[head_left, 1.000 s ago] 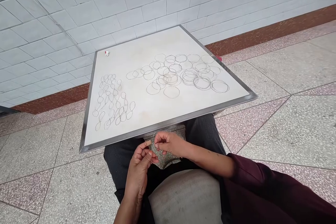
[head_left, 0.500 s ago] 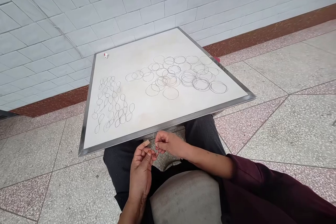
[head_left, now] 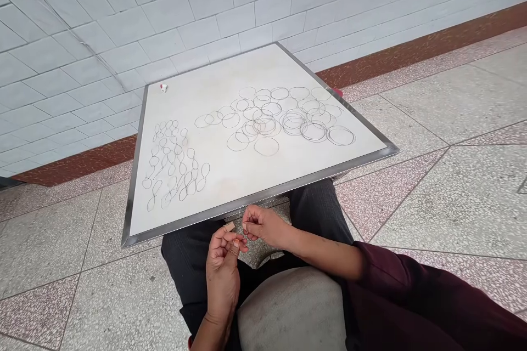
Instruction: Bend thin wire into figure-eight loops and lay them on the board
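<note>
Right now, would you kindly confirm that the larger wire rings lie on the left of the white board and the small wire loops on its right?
Not quite: the two sides are swapped. The head view shows the larger wire rings on the right of the white board and the small wire loops on its left.

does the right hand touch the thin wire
Touching: the head view shows the right hand pinching the thin wire between its fingertips.

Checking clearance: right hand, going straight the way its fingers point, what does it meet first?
The right hand would likely meet the tan-bandaged fingers of the left hand first; depth unclear.
</note>
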Available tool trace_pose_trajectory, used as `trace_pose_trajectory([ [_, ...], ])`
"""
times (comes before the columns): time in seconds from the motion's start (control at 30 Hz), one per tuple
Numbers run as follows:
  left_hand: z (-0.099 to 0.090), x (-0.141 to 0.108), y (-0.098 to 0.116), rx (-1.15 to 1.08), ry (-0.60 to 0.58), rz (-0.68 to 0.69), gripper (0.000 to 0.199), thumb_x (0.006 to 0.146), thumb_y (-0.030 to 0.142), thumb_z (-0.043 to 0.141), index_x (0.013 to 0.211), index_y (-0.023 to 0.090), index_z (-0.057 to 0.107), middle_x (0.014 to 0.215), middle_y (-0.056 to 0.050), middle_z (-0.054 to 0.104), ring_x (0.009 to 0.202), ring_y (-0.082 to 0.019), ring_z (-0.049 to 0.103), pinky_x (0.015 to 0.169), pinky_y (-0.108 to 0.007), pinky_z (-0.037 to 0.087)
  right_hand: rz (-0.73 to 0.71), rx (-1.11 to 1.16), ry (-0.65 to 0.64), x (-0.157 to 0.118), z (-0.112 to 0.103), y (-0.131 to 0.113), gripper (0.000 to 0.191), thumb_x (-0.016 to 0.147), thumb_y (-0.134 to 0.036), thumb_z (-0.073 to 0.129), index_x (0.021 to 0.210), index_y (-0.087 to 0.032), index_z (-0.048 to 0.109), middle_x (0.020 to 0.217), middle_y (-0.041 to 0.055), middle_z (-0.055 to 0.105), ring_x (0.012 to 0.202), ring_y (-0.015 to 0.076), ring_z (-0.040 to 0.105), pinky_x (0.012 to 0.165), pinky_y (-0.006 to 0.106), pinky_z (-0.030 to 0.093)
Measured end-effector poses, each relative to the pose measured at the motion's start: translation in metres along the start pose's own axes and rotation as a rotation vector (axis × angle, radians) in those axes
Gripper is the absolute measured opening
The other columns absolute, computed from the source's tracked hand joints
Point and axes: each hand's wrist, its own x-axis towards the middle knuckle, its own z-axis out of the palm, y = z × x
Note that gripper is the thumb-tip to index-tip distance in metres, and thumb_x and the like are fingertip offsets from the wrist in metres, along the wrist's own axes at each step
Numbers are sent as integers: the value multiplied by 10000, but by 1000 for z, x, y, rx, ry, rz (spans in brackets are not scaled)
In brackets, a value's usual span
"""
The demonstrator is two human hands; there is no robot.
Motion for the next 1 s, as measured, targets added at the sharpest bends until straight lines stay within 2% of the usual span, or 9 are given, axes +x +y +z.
trace_pose_trajectory([
  [0.17,-7,-8,-4,176,-52,22,328,871,320,684,1187,265,613,857,19,636,783,-132,617,877,-292,455,17,26,-34,-2,1,3,109,794,-89,567,778,-190,529,623,-51,597,544,90,544,575,213,460],
  [0.33,-10,-13,-2,86,1,-43,429,829,319,728,1230,245,595,857,10,638,792,-142,621,879,-311,466,7,-15,-95,-3,3,2,111,793,-84,564,785,-190,529,648,-46,607,554,95,553,586,218,466],
  [0.47,-7,-11,3,-37,7,-133,467,795,340,760,1225,240,606,832,19,631,770,-127,621,864,-304,485,-70,-181,-119,-6,0,-1,106,793,-86,557,785,-191,544,634,-53,578,567,97,541,567,206,429],
  [0.57,-4,-7,6,-9,-9,-181,491,759,347,791,1203,225,619,792,26,635,697,-107,611,787,-273,500,-133,-388,-116,-10,-2,-3,93,797,-101,563,809,-193,575,652,-50,577,595,101,521,558,202,377],
  [0.67,-3,-5,7,33,20,-206,528,708,345,825,1180,217,627,792,23,643,708,-119,621,739,-274,523,-184,-551,-128,-14,-3,-6,70,813,-138,583,838,-199,606,675,-45,586,610,104,503,567,209,347],
  [0.8,-4,-4,9,41,53,-209,554,679,348,839,1172,209,629,771,22,646,757,-148,635,694,-283,556,-242,-656,-157,-19,0,-11,28,847,-195,591,861,-204,614,713,-34,599,625,112,496,578,218,332],
  [1.0,-8,-4,11,45,39,-214,575,674,302,843,1193,182,626,796,-1,689,771,-142,647,722,-288,571,-289,-705,-139,-21,3,-11,80,835,-133,565,867,-201,591,727,-28,605,638,118,499,598,225,338],
])
